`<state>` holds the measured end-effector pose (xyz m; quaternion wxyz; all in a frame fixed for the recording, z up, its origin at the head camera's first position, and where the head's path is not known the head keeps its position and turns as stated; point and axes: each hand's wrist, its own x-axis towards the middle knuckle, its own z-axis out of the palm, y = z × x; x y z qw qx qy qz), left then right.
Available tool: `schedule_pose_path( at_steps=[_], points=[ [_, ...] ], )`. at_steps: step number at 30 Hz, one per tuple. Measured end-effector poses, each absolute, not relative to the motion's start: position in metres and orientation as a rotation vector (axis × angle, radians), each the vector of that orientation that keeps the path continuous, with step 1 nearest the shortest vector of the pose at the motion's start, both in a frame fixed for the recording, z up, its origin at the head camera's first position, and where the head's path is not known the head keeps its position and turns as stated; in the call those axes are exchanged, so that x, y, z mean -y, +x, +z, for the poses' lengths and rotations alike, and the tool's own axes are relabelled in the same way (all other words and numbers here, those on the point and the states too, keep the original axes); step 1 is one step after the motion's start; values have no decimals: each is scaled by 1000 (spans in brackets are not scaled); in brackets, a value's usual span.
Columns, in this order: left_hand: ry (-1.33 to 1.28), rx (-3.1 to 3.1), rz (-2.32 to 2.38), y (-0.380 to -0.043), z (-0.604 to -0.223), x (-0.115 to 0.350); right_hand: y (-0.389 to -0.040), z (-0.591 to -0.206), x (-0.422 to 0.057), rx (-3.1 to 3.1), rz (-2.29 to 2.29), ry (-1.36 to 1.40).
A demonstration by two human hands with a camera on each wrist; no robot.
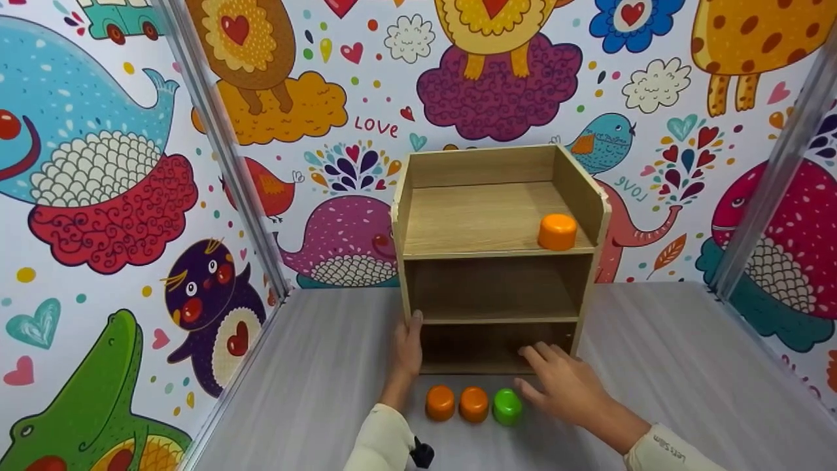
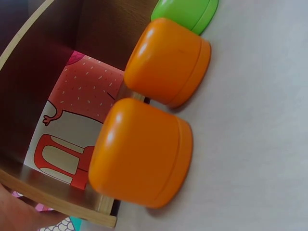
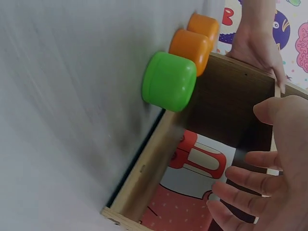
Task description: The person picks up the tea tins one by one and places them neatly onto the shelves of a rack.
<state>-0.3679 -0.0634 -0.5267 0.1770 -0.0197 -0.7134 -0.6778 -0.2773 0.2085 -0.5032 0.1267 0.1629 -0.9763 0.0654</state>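
The left sleeve [image 1: 379, 441] is pale cream and softly creased, and ends short of the bare left hand [image 1: 408, 350]. The right sleeve [image 1: 677, 456] is the same pale cream, likewise ending short of the bare right hand [image 1: 565, 383], with small dark lettering [image 1: 669, 448] that seems to read "Let's Slim". At the left sleeve's right side shows a small black angular piece [image 1: 423, 453], its exact nature unclear.

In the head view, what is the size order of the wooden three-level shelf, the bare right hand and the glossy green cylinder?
Largest to smallest:
1. Wooden three-level shelf
2. Bare right hand
3. Glossy green cylinder
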Motion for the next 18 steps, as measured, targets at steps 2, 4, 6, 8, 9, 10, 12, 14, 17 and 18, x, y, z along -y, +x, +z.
schedule_pose_path(
  at_steps=[2, 4, 6, 8, 9, 10, 12, 14, 17, 18],
  points=[
    [-59, 2023, -1929, -361, -518, 64, -278, -507, -208, 2845, 202, 480],
    [-78, 2028, -1918, -355, -511, 64, -278, -511, -207, 2837, 206, 487],
    [-67, 2033, -1911, -354, -510, 64, -278, -515, -207, 2818, 206, 500],
    [-43, 2042, -1892, -358, -515, 63, -278, -519, -206, 2797, 205, 510],
    [-31, 2044, -1885, -360, -519, 63, -278, -520, -206, 2788, 206, 513],
    [-10, 2049, -1879, -364, -523, 62, -278, -522, -205, 2781, 213, 516],
    [15, 2053, -1868, -371, -531, 62, -278, -525, -204, 2778, 234, 514],
    [28, 2056, -1860, -375, -535, 62, -278, -527, -203, 2784, 258, 506],
    [23, 2049, -1883, -373, -532, 62, -278, -530, -201, 2782, 285, 499],
    [8, 2051, -1888, -370, -529, 63, -278, -531, -201, 2770, 282, 506]
  ],
)
